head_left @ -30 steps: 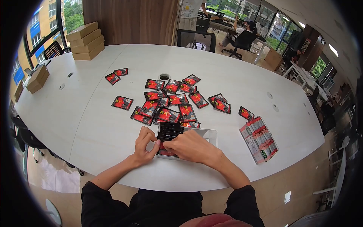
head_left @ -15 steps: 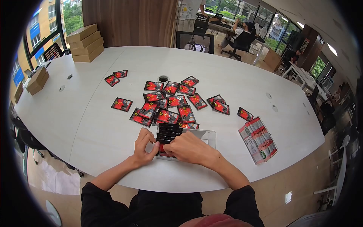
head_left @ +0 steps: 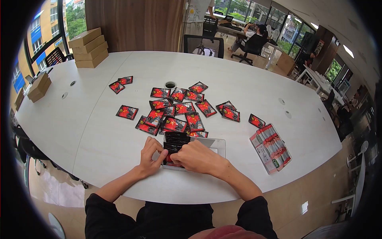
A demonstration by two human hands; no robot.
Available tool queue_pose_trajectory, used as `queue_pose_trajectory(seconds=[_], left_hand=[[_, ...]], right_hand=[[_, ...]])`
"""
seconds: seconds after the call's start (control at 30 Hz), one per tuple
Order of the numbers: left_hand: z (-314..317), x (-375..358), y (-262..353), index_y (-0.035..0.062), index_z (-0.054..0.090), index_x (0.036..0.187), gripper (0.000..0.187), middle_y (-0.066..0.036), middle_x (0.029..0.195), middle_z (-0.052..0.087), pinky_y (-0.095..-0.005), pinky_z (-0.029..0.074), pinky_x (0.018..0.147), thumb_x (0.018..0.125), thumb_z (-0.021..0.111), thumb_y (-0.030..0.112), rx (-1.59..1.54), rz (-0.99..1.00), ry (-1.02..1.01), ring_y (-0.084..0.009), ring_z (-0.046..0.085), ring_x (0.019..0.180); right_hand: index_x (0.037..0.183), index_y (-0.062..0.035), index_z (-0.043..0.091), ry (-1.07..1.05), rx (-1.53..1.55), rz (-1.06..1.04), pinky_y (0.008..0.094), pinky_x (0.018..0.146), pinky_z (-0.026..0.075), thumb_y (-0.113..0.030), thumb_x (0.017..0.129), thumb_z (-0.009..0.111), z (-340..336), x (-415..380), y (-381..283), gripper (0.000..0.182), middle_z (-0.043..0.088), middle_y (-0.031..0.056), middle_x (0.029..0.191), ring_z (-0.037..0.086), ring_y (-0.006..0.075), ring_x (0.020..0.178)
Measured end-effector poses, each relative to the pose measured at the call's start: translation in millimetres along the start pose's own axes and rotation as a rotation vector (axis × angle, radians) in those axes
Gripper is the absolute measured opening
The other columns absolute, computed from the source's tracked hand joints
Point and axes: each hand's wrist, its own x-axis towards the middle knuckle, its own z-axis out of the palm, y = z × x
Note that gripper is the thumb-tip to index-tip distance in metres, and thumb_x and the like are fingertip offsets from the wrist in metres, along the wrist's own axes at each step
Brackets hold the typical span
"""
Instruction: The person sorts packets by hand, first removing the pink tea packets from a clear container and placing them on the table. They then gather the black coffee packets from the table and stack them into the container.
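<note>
A clear plastic box [head_left: 219, 148] sits at the table's near edge, with a row of red-and-black sachets [head_left: 177, 138] standing in its left part. My left hand [head_left: 152, 153] is at the box's left side, thumb and fingers pinched on the edge of a sachet. From the right, my right hand [head_left: 195, 157] reaches over the box with curled fingers, gripping the same front sachet; its fingertips are partly hidden. Just beyond the box lies a loose pile of matching sachets [head_left: 175, 124].
At right stands a clear box packed with red-and-silver sticks [head_left: 274, 149], a sachet [head_left: 256, 120] by its far end. Cardboard boxes [head_left: 90, 49] are stacked at the far left. Other sachets [head_left: 127, 112] lie spread left of the pile. People sit at desks in the background.
The whole view has shifted very slightly. Both hands stay at the same row of sachets, with only a small change at the fingers.
</note>
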Motion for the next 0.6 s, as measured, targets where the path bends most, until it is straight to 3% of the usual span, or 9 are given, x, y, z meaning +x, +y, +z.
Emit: queue_pose_trajectory(seconds=[0.4, 0.47, 0.6], left_hand=[[-1.1, 1.9, 3.1, 0.0046, 0.056, 0.074, 0.017, -0.007, 0.071, 0.052, -0.0350, 0.037, 0.066, 0.079, 0.071, -0.001, 0.017, 0.006, 0.007, -0.0235, 0.046, 0.070], [-1.3, 1.6, 3.2, 0.0046, 0.056, 0.074, 0.016, -0.007, 0.071, 0.052, -0.0351, 0.037, 0.066, 0.079, 0.071, -0.001, 0.017, 0.006, 0.004, -0.0236, 0.046, 0.070], [-0.8, 1.2, 2.5, 0.0048, 0.056, 0.074, 0.016, -0.007, 0.071, 0.052, -0.0351, 0.036, 0.066, 0.079, 0.071, -0.001, 0.010, -0.001, 0.008, -0.0235, 0.046, 0.070]], right_hand=[[0.078, -0.0079, 0.064, -0.010, 0.015, 0.001, 0.0424, 0.055, 0.047, -0.009, 0.081, 0.065, -1.1, 0.4, -1.1, 0.003, 0.062, 0.0114, 0.060, 0.064, 0.0323, 0.059], [0.075, -0.0061, 0.065, -0.009, 0.042, 0.037, 0.0452, 0.059, 0.047, -0.014, 0.083, 0.069, -2.7, 1.0, -3.7, 0.012, 0.060, 0.0155, 0.061, 0.063, 0.0367, 0.063], [0.074, -0.0058, 0.065, -0.011, 0.049, 0.035, 0.0453, 0.059, 0.047, -0.013, 0.083, 0.068, -2.6, 0.9, -3.0, 0.012, 0.060, 0.0156, 0.061, 0.063, 0.0370, 0.063]])
